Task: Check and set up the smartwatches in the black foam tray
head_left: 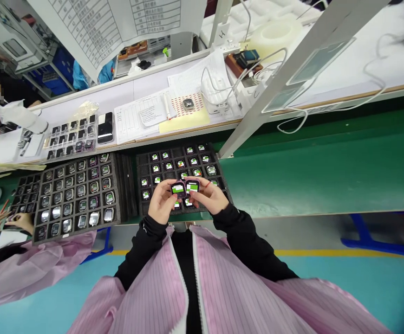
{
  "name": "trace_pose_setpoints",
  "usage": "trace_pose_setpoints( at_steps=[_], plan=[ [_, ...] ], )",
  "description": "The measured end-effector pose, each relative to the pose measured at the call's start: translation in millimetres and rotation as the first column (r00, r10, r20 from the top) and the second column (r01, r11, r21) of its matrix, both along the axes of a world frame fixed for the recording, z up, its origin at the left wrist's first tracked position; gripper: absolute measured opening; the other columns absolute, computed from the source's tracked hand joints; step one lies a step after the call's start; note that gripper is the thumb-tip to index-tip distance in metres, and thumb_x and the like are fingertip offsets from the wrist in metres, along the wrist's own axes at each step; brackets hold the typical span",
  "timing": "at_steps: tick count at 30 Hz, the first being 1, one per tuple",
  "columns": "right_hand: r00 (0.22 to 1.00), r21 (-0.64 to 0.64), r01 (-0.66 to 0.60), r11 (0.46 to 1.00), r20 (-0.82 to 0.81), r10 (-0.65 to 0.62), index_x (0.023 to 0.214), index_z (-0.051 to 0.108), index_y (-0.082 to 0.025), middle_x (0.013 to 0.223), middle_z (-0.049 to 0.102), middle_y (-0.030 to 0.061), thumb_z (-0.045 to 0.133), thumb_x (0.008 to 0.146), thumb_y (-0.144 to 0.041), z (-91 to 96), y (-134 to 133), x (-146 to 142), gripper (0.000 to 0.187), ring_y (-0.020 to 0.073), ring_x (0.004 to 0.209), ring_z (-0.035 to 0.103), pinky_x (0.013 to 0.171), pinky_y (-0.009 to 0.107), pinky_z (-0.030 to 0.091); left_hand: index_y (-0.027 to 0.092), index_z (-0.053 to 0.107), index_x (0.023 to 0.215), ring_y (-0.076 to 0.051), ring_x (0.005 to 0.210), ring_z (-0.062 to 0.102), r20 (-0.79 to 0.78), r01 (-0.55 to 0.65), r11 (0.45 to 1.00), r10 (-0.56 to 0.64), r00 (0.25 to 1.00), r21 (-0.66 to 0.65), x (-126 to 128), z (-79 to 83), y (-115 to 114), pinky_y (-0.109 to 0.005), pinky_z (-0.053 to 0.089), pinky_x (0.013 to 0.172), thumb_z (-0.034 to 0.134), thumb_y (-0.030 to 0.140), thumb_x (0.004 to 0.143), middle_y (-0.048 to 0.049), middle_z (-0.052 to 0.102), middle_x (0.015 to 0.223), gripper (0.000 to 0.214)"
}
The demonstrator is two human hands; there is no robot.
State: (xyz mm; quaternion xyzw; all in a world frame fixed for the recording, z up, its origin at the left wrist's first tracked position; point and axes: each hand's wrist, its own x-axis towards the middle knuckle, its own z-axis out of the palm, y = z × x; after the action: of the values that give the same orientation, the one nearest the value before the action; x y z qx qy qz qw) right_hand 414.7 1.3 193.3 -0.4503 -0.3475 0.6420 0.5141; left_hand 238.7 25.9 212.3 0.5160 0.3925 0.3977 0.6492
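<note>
Side by side, two smartwatch bodies with lit green and white screens are held above a black foam tray. My left hand pinches the left smartwatch, its thumb at the lower edge. The right smartwatch is gripped by my right hand, with the thumb on the lower part of its screen. Neither smartwatch has a strap. Beneath them, the tray's compartments hold several more lit watches; some compartments are bare, and my hands hide part of the front rows.
Left of my tray stands a stack of foam trays with another filled watch tray. A co-worker's hands are at the far left. On the shelf lie a phone, papers and a single watch. A white post rises behind right.
</note>
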Motion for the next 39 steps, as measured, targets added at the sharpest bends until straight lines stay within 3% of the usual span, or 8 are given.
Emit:
trace_pose_setpoints(
  at_steps=[5,12,20,25,33,36,39],
  plan=[
    [0.995,-0.063,0.096,0.993,-0.028,-0.097,0.113,0.063,-0.018,0.073,0.063,0.0025,0.067,0.076,-0.058,-8.7,-0.8,1.2,0.055,0.0118,0.049,0.054,0.038,0.023,0.038,0.020,0.059,0.114,-0.011,0.064,0.063,-0.031,-0.021,1.000,0.020,0.999,-0.011,5.7,-0.7,-0.6,-0.018,0.045,0.045,0.069,0.051,0.081,-0.0085,0.066,0.104,0.045],
    [0.994,-0.069,0.086,0.994,-0.059,-0.090,0.110,0.061,-0.018,0.085,0.068,0.0042,0.076,0.067,-0.048,2.0,-3.4,5.3,0.054,0.0094,0.048,0.055,0.038,0.021,0.037,0.019,0.060,0.105,-0.006,0.056,0.056,-0.024,-0.188,0.982,0.188,0.982,0.001,19.7,9.9,-12.3,-0.017,0.046,0.047,0.070,0.050,0.081,-0.0047,0.066,0.094,0.040],
    [0.989,-0.030,0.135,0.990,0.070,-0.133,0.108,0.063,-0.017,0.075,0.065,0.0014,0.073,0.075,-0.049,9.3,-9.0,-0.7,0.048,0.0062,0.044,0.049,0.037,0.019,0.034,0.020,0.061,0.108,-0.007,0.055,0.056,-0.020,-0.105,0.994,0.105,0.994,-0.022,13.8,6.5,-13.3,-0.020,0.049,0.048,0.070,0.051,0.080,-0.0063,0.067,0.098,0.042],
    [0.994,-0.004,0.111,0.994,0.026,-0.110,0.114,0.062,-0.019,0.086,0.068,0.0033,0.075,0.073,-0.042,5.5,-11.4,1.5,0.049,0.0075,0.050,0.053,0.038,0.019,0.037,0.020,0.059,0.106,-0.008,0.059,0.058,-0.037,-0.112,0.994,0.112,0.993,0.004,14.2,0.9,-12.1,-0.020,0.051,0.053,0.073,0.048,0.079,-0.0056,0.067,0.095,0.042],
    [0.997,-0.018,0.076,0.997,-0.002,-0.077,0.117,0.060,-0.018,0.090,0.070,0.0068,0.075,0.072,-0.050,-4.0,-11.3,3.6,0.058,0.0088,0.050,0.055,0.037,0.019,0.037,0.019,0.060,0.106,-0.009,0.061,0.058,-0.035,-0.089,0.996,0.090,0.995,0.018,10.4,-0.9,-10.8,-0.019,0.049,0.049,0.070,0.052,0.080,-0.0075,0.067,0.099,0.043],
    [0.999,0.012,0.029,1.000,0.026,-0.029,0.120,0.059,-0.019,0.094,0.069,0.0069,0.078,0.071,-0.042,4.5,-14.3,4.0,0.058,0.0102,0.056,0.055,0.039,0.019,0.041,0.020,0.059,0.107,-0.009,0.063,0.059,-0.033,-0.086,0.996,0.087,0.996,0.023,10.2,6.1,-12.9,-0.020,0.050,0.052,0.071,0.049,0.080,-0.0065,0.066,0.097,0.041],
    [1.000,0.052,-0.015,0.999,0.024,0.014,0.125,0.058,-0.021,0.098,0.069,0.0081,0.077,0.073,-0.039,15.8,-17.3,5.7,0.058,0.0108,0.060,0.055,0.042,0.020,0.043,0.021,0.056,0.108,-0.012,0.072,0.062,-0.025,-0.087,0.996,0.087,0.996,0.028,10.9,26.5,-19.9,-0.021,0.052,0.059,0.074,0.044,0.079,-0.0068,0.065,0.098,0.041]
  ],
)
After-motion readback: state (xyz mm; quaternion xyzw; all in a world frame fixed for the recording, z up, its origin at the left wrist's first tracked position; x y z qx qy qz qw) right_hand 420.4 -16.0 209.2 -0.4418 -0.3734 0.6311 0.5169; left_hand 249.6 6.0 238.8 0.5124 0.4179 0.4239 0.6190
